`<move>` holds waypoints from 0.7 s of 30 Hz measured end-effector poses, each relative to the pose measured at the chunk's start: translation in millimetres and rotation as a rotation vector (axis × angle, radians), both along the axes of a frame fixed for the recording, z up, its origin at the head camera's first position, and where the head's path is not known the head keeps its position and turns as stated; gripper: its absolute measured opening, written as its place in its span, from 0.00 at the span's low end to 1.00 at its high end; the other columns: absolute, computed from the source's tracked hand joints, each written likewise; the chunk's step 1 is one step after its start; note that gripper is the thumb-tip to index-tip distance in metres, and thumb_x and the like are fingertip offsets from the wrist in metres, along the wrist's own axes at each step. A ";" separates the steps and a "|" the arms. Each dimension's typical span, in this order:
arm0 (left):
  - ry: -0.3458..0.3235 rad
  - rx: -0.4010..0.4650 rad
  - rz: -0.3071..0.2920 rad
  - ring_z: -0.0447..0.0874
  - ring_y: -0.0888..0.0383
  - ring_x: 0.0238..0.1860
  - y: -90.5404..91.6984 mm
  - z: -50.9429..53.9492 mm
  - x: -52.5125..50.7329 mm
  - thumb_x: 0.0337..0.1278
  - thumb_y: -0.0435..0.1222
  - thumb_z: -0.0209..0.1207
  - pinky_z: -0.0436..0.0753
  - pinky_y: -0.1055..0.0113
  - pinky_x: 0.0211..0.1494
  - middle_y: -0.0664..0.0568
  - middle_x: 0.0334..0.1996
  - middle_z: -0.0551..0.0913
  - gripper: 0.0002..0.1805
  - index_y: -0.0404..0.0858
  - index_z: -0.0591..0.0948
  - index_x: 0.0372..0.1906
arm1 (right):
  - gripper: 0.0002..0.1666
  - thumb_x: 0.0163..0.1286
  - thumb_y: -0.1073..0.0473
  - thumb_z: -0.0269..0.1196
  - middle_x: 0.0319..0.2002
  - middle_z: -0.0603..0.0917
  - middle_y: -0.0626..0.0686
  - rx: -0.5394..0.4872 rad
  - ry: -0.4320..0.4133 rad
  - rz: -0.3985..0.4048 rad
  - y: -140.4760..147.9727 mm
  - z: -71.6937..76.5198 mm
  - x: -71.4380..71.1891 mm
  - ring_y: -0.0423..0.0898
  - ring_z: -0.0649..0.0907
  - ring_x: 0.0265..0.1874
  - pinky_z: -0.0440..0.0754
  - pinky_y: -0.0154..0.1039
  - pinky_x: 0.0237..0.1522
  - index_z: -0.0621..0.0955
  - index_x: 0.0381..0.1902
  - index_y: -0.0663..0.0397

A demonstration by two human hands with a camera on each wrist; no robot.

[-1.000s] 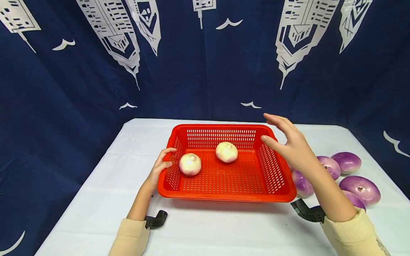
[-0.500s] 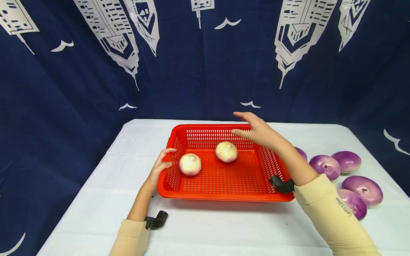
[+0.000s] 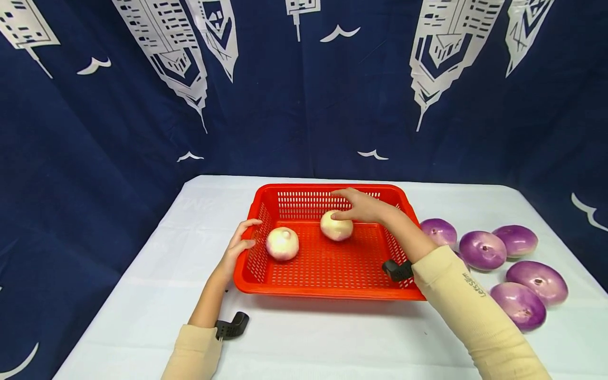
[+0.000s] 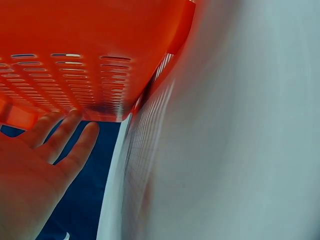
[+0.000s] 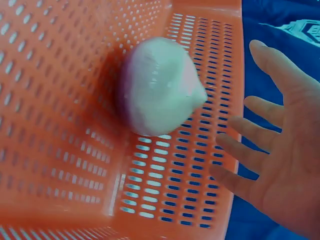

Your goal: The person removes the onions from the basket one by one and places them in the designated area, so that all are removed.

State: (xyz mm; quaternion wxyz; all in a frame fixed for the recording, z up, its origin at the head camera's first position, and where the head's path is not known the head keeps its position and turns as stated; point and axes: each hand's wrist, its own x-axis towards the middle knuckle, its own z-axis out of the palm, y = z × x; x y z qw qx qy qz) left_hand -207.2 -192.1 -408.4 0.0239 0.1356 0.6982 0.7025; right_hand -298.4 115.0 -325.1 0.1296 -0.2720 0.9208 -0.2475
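My left hand [image 3: 236,248] holds the left rim of a red plastic basket [image 3: 332,293], its thumb and a finger over the edge. In the left wrist view, other fingers [image 4: 80,150] lie against the basket's outer wall. Over the back part of the basket, my right hand [image 3: 361,206] hovers with fingers spread. Below it sits a white turnip [image 3: 336,230] with a purple underside, tip up. The right wrist view shows a gap between this turnip [image 5: 160,87] and the fingers [image 5: 250,125]. A second white turnip [image 3: 282,244] lies in the basket's left part.
Several purple turnips [image 3: 483,250] lie on the white tablecloth [image 3: 309,338] to the right of the basket. A dark blue curtain [image 3: 304,116] with white building prints hangs behind the table.
My right hand has swung left from above the basket's right rim, then lowered toward the back turnip. The left hand, basket and turnips inside keep their places.
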 end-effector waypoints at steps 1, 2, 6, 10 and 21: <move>0.001 0.000 0.001 0.65 0.52 0.53 -0.1 0.3 -0.3 0.48 0.30 0.37 0.73 0.66 0.47 0.42 0.59 0.58 0.29 0.35 0.58 0.61 | 0.41 0.59 0.49 0.60 0.65 0.62 0.61 0.001 -0.008 0.007 0.3 -1.8 -0.7 0.57 0.62 0.64 0.58 0.56 0.64 0.61 0.67 0.56; -0.001 -0.001 0.002 0.65 0.52 0.53 -0.1 0.6 -0.5 0.48 0.30 0.37 0.73 0.66 0.47 0.42 0.59 0.58 0.29 0.35 0.58 0.61 | 0.40 0.59 0.49 0.60 0.65 0.62 0.61 0.003 -0.010 0.018 0.7 -3.8 -1.5 0.57 0.62 0.65 0.58 0.56 0.64 0.61 0.66 0.57; -0.004 -0.006 0.003 0.65 0.52 0.52 -0.1 1.1 -0.8 0.48 0.30 0.37 0.74 0.66 0.47 0.43 0.59 0.59 0.29 0.35 0.58 0.61 | 0.41 0.59 0.51 0.61 0.65 0.62 0.62 0.014 -0.024 0.054 3.2 -14.2 -6.4 0.58 0.61 0.65 0.57 0.55 0.65 0.61 0.66 0.59; -0.007 -0.009 0.007 0.65 0.52 0.52 0.1 0.9 -0.8 0.48 0.30 0.37 0.74 0.66 0.47 0.43 0.59 0.59 0.28 0.36 0.59 0.60 | 0.40 0.58 0.52 0.62 0.64 0.63 0.62 0.031 -0.028 0.087 3.1 -22.8 -9.8 0.56 0.63 0.63 0.60 0.53 0.64 0.62 0.65 0.60; -0.010 -0.020 0.017 0.64 0.51 0.53 1.5 1.7 0.9 0.47 0.30 0.37 0.72 0.64 0.49 0.44 0.59 0.59 0.29 0.36 0.59 0.61 | 0.36 0.57 0.60 0.62 0.61 0.67 0.63 0.031 -0.026 0.153 -1.1 -30.9 -6.7 0.56 0.68 0.57 0.66 0.50 0.59 0.64 0.63 0.66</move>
